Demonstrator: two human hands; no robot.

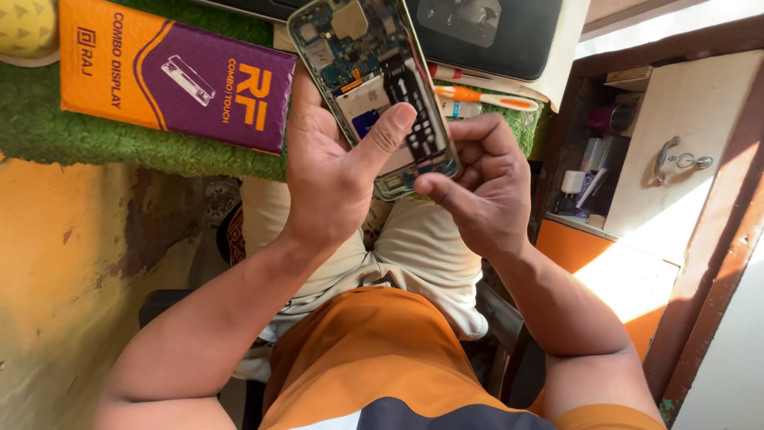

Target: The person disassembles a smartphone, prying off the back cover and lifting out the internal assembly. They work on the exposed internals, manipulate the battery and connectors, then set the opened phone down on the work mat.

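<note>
Green circuit boards show inside the opened phone (380,87), gripped by the left hand (334,163) over the bench's front edge, thumb pressing its middle. Right hand (481,191) curls, fingertips pinching the phone's lower corner.

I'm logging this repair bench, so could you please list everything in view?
Opened phone: one, circuit board exposed, held above the lap.
Flat box: one, orange and purple, on green mat.
Toothbrush: one, orange and white, behind the phone.
Dark tray: one, top centre.
Cabinet door: one, pale, metal handle, right.
Left hand: grips the phone, thumb on it.
Right hand: fingertips at the phone's lower edge.
</note>
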